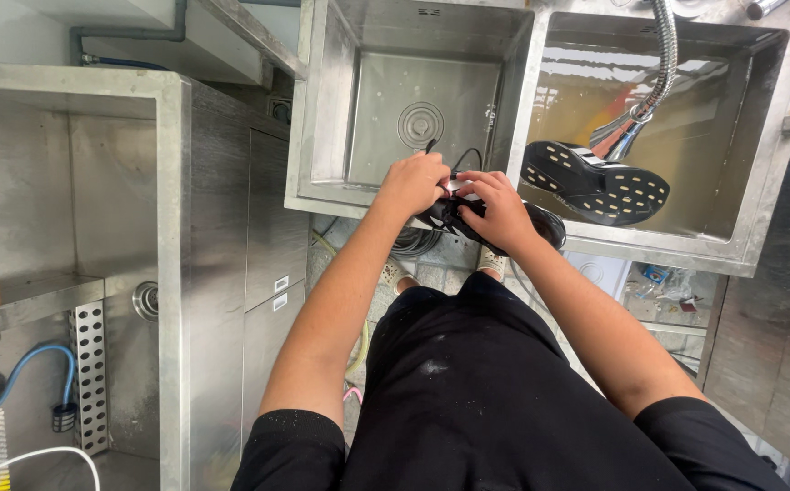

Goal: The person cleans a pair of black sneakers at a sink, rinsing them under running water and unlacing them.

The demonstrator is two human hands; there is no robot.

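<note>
A black sports shoe (540, 224) rests on the front rim of a steel double sink (540, 109), between the two basins. My left hand (410, 185) grips its near side, fingers curled by the black laces (454, 156). My right hand (500, 207) is closed over the top of the same shoe. A second black shoe (595, 184) lies sole up, with pale studs, in the right basin, which holds murky water.
A flexible metal hose tap (659, 73) hangs over the right basin. The left basin (420, 123) has a round drain. A steel cabinet (213, 273) stands at the left, with a blue hose (45, 359) low down. Hoses and clutter lie under the sink.
</note>
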